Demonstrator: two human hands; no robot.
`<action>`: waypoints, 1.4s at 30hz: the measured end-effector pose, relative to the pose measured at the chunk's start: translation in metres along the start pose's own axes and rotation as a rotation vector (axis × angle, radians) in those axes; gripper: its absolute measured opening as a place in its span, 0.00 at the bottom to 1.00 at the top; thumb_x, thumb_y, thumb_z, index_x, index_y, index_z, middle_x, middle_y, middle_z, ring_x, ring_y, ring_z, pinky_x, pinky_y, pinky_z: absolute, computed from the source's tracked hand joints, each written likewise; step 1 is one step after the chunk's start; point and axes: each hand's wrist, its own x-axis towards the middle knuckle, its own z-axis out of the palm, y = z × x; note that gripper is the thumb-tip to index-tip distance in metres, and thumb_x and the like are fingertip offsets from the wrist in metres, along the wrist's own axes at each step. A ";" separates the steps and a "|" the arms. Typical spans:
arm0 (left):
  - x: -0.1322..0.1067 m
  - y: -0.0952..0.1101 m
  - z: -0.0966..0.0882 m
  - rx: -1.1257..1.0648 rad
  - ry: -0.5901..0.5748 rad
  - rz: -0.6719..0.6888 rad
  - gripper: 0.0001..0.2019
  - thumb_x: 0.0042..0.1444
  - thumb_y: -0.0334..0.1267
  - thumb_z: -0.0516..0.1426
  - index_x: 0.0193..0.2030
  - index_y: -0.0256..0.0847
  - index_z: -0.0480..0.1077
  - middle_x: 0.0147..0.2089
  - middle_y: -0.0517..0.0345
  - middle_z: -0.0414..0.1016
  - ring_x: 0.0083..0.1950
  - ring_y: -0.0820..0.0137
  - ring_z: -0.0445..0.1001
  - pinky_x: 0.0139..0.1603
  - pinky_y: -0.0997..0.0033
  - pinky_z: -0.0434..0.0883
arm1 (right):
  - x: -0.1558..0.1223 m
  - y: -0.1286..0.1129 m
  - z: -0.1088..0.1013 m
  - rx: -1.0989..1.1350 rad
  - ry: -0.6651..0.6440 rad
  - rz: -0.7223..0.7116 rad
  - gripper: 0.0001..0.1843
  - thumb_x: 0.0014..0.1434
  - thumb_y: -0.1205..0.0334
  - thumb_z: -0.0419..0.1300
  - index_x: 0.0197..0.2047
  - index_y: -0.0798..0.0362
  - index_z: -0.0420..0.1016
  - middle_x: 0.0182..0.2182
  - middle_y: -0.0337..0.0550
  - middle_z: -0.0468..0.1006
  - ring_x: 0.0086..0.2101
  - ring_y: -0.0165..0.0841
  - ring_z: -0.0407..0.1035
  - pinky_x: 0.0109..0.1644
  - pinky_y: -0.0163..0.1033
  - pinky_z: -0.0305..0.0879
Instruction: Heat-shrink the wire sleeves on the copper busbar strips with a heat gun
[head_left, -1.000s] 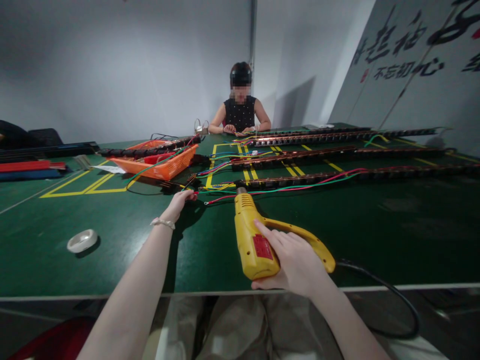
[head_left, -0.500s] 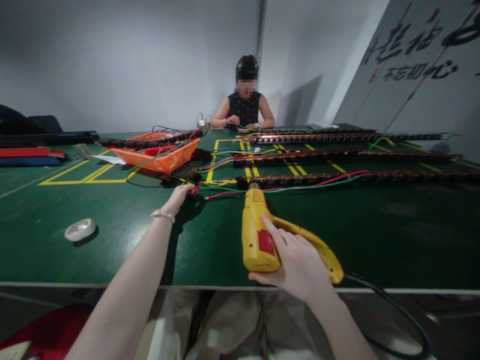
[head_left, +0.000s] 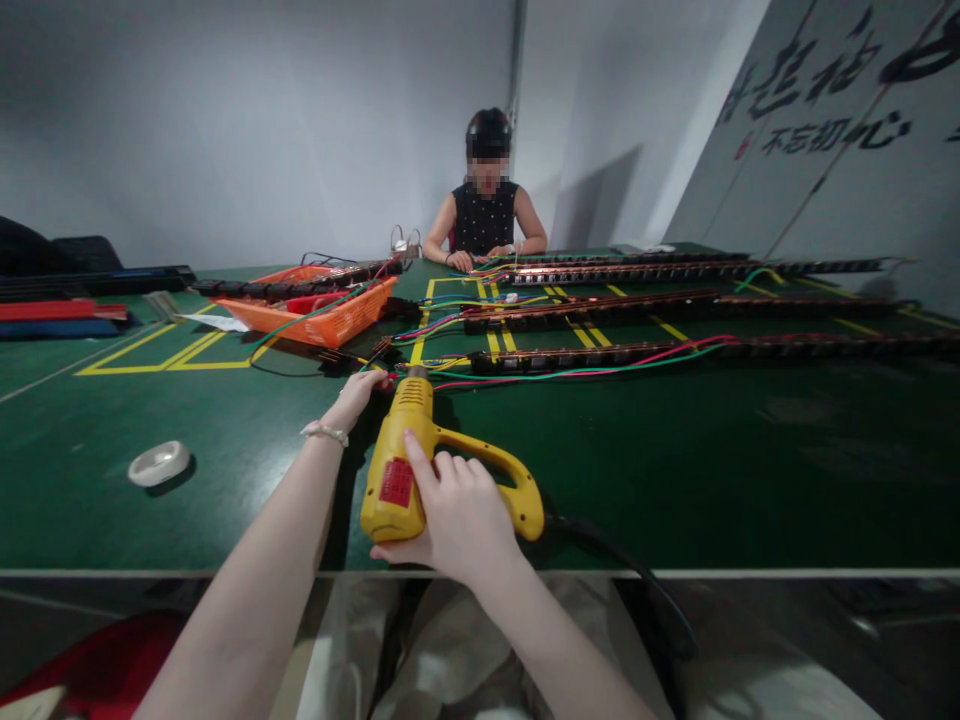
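Observation:
A yellow heat gun (head_left: 399,460) with a red label is in my right hand (head_left: 465,510), whose fingers wrap its body. Its nozzle points away from me, just right of my left hand (head_left: 361,395). My left hand pinches the end of thin wires, with a bit of red at the fingertips. Red and green wires (head_left: 570,376) run from there to the right along the nearest long dark wire bundle (head_left: 645,352). The nozzle hides part of the wires near my fingers.
An orange basket (head_left: 322,325) holding dark strips stands beyond my left hand. A white ring-shaped dish (head_left: 159,463) lies at left on the green table (head_left: 675,480). More wire bundles (head_left: 585,312) lie behind; a co-worker (head_left: 486,220) sits across. The gun's black cord (head_left: 630,560) hangs over the front edge.
My right hand has carried the heat gun left, bringing its nozzle close beside my left hand. My left hand stays nearly in place. Across the table, the co-worker's hand has lowered.

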 end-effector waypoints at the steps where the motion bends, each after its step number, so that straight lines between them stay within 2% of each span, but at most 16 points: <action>1: 0.002 -0.002 -0.001 0.030 0.011 -0.022 0.14 0.39 0.49 0.57 0.19 0.39 0.66 0.24 0.58 0.71 0.30 0.68 0.67 0.36 0.70 0.63 | 0.004 -0.005 0.003 0.001 0.006 -0.010 0.58 0.47 0.28 0.53 0.68 0.60 0.43 0.35 0.50 0.68 0.33 0.41 0.63 0.39 0.46 0.60; 5: 0.006 -0.007 -0.003 0.062 0.032 -0.105 0.17 0.37 0.51 0.58 0.25 0.37 0.71 0.26 0.58 0.73 0.31 0.68 0.68 0.33 0.72 0.63 | 0.011 -0.017 0.011 0.019 0.035 -0.019 0.59 0.46 0.28 0.53 0.68 0.59 0.41 0.35 0.50 0.68 0.33 0.41 0.63 0.39 0.46 0.60; 9: 0.002 -0.002 -0.002 0.027 0.010 -0.093 0.18 0.37 0.51 0.59 0.27 0.36 0.72 0.26 0.58 0.73 0.30 0.68 0.68 0.33 0.72 0.64 | 0.009 -0.015 0.010 0.020 0.035 -0.032 0.57 0.48 0.29 0.53 0.69 0.59 0.40 0.36 0.50 0.68 0.33 0.41 0.63 0.39 0.46 0.60; 12: -0.001 0.001 -0.001 -0.013 -0.003 -0.061 0.17 0.38 0.51 0.59 0.24 0.37 0.70 0.25 0.58 0.72 0.29 0.68 0.68 0.33 0.71 0.64 | 0.005 -0.005 0.004 0.043 0.017 -0.052 0.56 0.48 0.29 0.52 0.68 0.58 0.42 0.36 0.50 0.69 0.34 0.41 0.64 0.40 0.46 0.60; 17: 0.001 -0.005 -0.002 -0.087 0.005 0.038 0.14 0.41 0.48 0.59 0.20 0.38 0.67 0.25 0.57 0.72 0.31 0.69 0.68 0.38 0.70 0.65 | -0.011 0.020 -0.009 0.085 -0.027 -0.079 0.60 0.43 0.24 0.51 0.68 0.58 0.46 0.35 0.47 0.70 0.34 0.40 0.65 0.41 0.46 0.61; 24: 0.005 -0.009 -0.001 -0.107 -0.037 0.022 0.13 0.41 0.47 0.58 0.18 0.39 0.66 0.25 0.56 0.71 0.30 0.68 0.69 0.39 0.69 0.66 | -0.044 0.058 -0.027 0.087 -0.007 -0.034 0.63 0.38 0.22 0.53 0.67 0.57 0.49 0.38 0.47 0.72 0.38 0.40 0.67 0.44 0.47 0.62; 31: 0.006 -0.012 -0.002 -0.149 -0.047 0.056 0.13 0.42 0.46 0.58 0.18 0.39 0.67 0.26 0.55 0.72 0.32 0.68 0.69 0.41 0.68 0.66 | -0.069 0.092 -0.038 -0.014 0.046 0.022 0.62 0.40 0.26 0.57 0.67 0.58 0.48 0.37 0.46 0.74 0.35 0.39 0.69 0.41 0.45 0.63; 36: 0.007 -0.013 -0.001 -0.143 -0.033 0.050 0.13 0.42 0.46 0.58 0.18 0.38 0.67 0.26 0.55 0.73 0.33 0.67 0.69 0.42 0.68 0.66 | -0.075 0.099 -0.041 -0.054 0.065 0.052 0.60 0.42 0.29 0.59 0.68 0.56 0.44 0.39 0.47 0.74 0.35 0.39 0.69 0.41 0.43 0.63; 42: 0.010 -0.015 -0.002 -0.128 -0.035 0.037 0.14 0.42 0.48 0.58 0.19 0.38 0.67 0.26 0.54 0.73 0.33 0.67 0.69 0.42 0.68 0.65 | -0.073 0.090 -0.037 -0.091 0.094 0.067 0.58 0.45 0.30 0.57 0.68 0.57 0.44 0.39 0.49 0.74 0.35 0.40 0.69 0.41 0.43 0.62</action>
